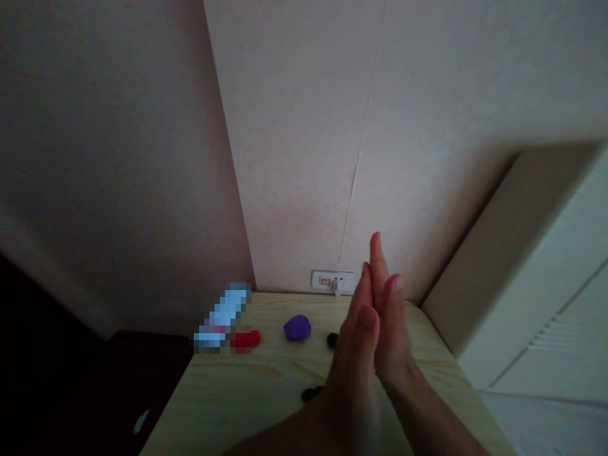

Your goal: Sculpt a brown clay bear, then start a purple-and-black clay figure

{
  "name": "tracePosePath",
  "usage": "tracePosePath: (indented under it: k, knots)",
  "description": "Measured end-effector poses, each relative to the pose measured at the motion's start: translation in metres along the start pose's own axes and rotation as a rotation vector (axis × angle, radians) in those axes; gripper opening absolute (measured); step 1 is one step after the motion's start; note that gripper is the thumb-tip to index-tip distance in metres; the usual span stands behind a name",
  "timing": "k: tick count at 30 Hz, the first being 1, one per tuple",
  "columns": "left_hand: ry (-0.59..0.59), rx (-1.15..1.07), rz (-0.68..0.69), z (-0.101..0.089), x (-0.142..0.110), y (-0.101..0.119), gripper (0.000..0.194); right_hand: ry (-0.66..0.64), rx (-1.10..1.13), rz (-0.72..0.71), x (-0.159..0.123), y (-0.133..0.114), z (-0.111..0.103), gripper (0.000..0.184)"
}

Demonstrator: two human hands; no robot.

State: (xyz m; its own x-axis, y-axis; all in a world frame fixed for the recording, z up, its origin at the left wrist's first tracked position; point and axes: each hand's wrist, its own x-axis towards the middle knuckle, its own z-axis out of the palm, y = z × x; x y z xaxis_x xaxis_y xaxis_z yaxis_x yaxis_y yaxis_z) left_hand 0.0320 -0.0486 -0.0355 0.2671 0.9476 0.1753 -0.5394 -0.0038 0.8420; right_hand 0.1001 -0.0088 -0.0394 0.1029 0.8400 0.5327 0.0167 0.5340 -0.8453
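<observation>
My left hand and my right hand are raised over the small table, palms pressed together. Fingers on both are stretched out straight, pointing up and away from me. Whether anything lies between the palms is hidden. Beyond the left hand, a purple lump like modelling clay rests on the tabletop. One black lump shows partly behind that hand, and a second black piece lies nearer to me, partly covered by the wrist. A red, rounded piece is farther left.
A pale wood-grain table stands against the wall. At its back left edge is a blurred, bright phone-like object. A wall socket with a plug sits just above the back edge. White furniture is at the right.
</observation>
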Motion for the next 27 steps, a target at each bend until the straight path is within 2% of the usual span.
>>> tracePosePath:
  k: [3,5,7,12,18,20,22,27]
  knots:
    - [-0.05,0.048,-0.001,0.004,-0.006,-0.004,0.072,0.185,0.096,0.099,0.024,0.002,-0.016,0.082]
    - [-0.117,0.087,0.01,0.004,-0.005,0.001,0.073,0.259,0.123,0.115,0.035,0.002,-0.023,0.09]
    - [-0.154,0.141,0.015,0.002,0.0,0.007,0.065,0.304,0.139,0.107,0.041,0.004,-0.027,0.093]
    - [-0.154,0.277,0.065,-0.005,0.015,0.014,0.041,0.366,0.153,0.093,0.045,0.01,-0.028,0.081]
    - [-0.113,0.226,0.029,-0.011,0.03,0.015,0.022,0.454,0.177,0.113,0.045,0.01,-0.027,0.069]
    - [-0.069,0.133,-0.033,-0.013,0.034,0.017,0.014,0.448,0.209,0.105,0.044,0.005,-0.028,0.067]
    - [-0.026,0.006,-0.112,-0.017,0.038,0.02,0.018,0.411,0.262,0.091,0.044,-0.001,-0.03,0.063]
    - [-0.037,-0.205,-0.192,-0.029,0.048,0.031,0.028,0.146,0.399,0.126,0.038,-0.018,-0.036,0.045]
